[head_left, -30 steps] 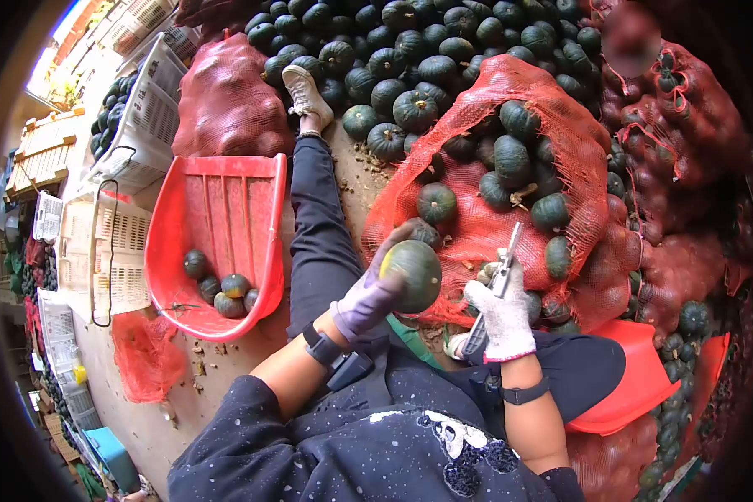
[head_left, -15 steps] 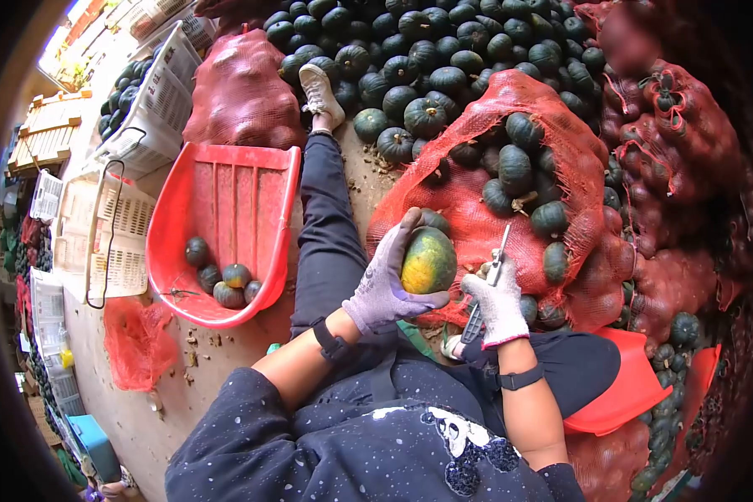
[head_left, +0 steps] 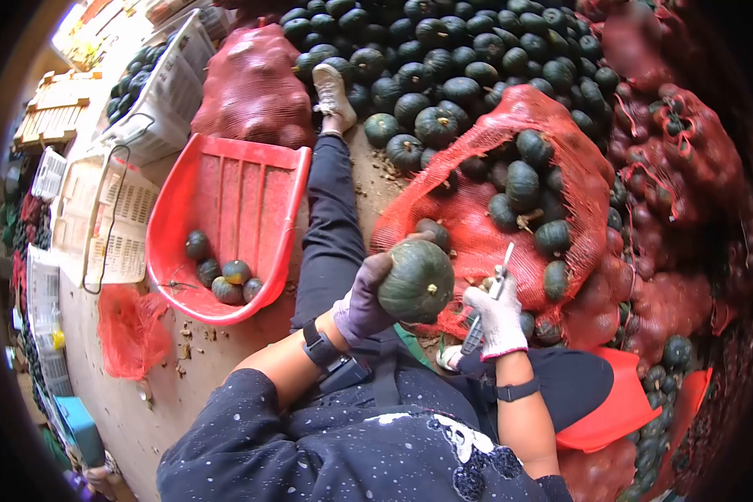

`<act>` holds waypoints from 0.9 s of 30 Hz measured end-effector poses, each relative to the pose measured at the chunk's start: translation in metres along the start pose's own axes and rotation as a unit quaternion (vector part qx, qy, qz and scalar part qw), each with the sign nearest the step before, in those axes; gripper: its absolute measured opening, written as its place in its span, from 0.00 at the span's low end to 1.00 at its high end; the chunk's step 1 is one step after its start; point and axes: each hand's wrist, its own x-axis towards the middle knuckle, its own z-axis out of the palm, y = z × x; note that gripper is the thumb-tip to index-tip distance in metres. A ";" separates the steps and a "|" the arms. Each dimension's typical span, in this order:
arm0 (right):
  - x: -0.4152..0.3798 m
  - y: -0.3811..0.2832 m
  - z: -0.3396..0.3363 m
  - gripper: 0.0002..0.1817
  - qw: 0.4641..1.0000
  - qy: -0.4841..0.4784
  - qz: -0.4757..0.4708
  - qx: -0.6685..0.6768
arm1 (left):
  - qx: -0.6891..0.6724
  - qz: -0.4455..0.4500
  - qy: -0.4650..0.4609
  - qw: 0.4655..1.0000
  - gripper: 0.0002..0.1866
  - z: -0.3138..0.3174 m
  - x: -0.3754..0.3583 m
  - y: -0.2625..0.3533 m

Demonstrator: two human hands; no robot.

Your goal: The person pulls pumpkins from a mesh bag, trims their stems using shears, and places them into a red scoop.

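In the head view, my left hand (head_left: 363,303), in a grey-purple glove, is closed around a round dark green pumpkin (head_left: 417,283). The pumpkin is held up in front of my body, and a small pale spot shows on its face. To the right, my right hand (head_left: 500,316) wears a whitish glove and is wrapped round a slim grey-handled cutting tool (head_left: 474,333) whose narrow tip points up, apart from the pumpkin. Beyond both hands lies an open red mesh sack (head_left: 477,213) with several dark green pumpkins inside.
A red plastic scoop (head_left: 226,180) on the left holds several small pumpkins. A large pile of pumpkins (head_left: 439,63) lies ahead. Full red mesh sacks (head_left: 255,84) and white crates (head_left: 176,79) stand around. Crumpled red netting (head_left: 132,330) lies on the floor.
The pumpkin in my left hand has turned: its yellow-orange patch no longer shows and a green face does. My right hand stays close to the same place with the tool.
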 end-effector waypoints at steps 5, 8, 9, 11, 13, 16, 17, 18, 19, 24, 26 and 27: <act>0.003 0.002 0.006 0.39 0.995 -0.012 -0.005 0.103 | -0.170 -0.038 -0.027 0.984 0.50 -0.011 -0.023 0.029; 0.003 -0.001 0.005 0.38 0.998 -0.024 0.026 0.043 | -0.320 -0.046 -0.054 0.945 0.48 -0.016 -0.030 0.036; 0.006 0.005 0.006 0.38 0.999 -0.022 0.018 0.036 | -0.364 -0.053 -0.068 0.927 0.47 -0.019 -0.031 0.036; 0.010 0.011 0.008 0.37 1.000 -0.014 0.001 0.023 | -0.392 -0.070 -0.100 0.912 0.45 -0.032 -0.031 0.035; 0.007 0.008 0.008 0.35 0.999 -0.022 0.013 0.032 | -0.381 -0.067 -0.116 0.915 0.45 -0.039 -0.030 0.033; 0.001 0.005 0.011 0.33 0.998 -0.031 0.023 0.039 | -0.236 0.003 -0.031 0.971 0.44 -0.064 -0.042 0.035; 0.000 0.004 0.007 0.33 0.998 -0.025 0.026 0.041 | -0.163 0.028 0.009 0.986 0.45 -0.074 -0.049 0.040; -0.005 0.000 0.003 0.32 0.997 -0.026 0.045 0.054 | -0.111 0.085 0.060 0.988 0.44 -0.074 -0.062 0.059; -0.010 -0.002 -0.001 0.32 0.992 -0.031 0.030 0.122 | -0.054 0.134 0.118 0.982 0.44 -0.075 -0.076 0.077; -0.013 -0.030 -0.018 0.33 0.978 0.019 0.025 0.204 | -0.028 0.374 0.561 0.738 0.44 -0.178 -0.155 0.148; -0.011 -0.035 -0.015 0.33 0.970 0.020 0.005 0.240 | 0.113 0.389 0.600 0.690 0.35 -0.129 -0.124 0.136; -0.012 -0.038 -0.013 0.34 0.967 0.019 -0.003 0.255 | 0.329 0.360 0.516 0.704 0.30 -0.137 -0.109 0.121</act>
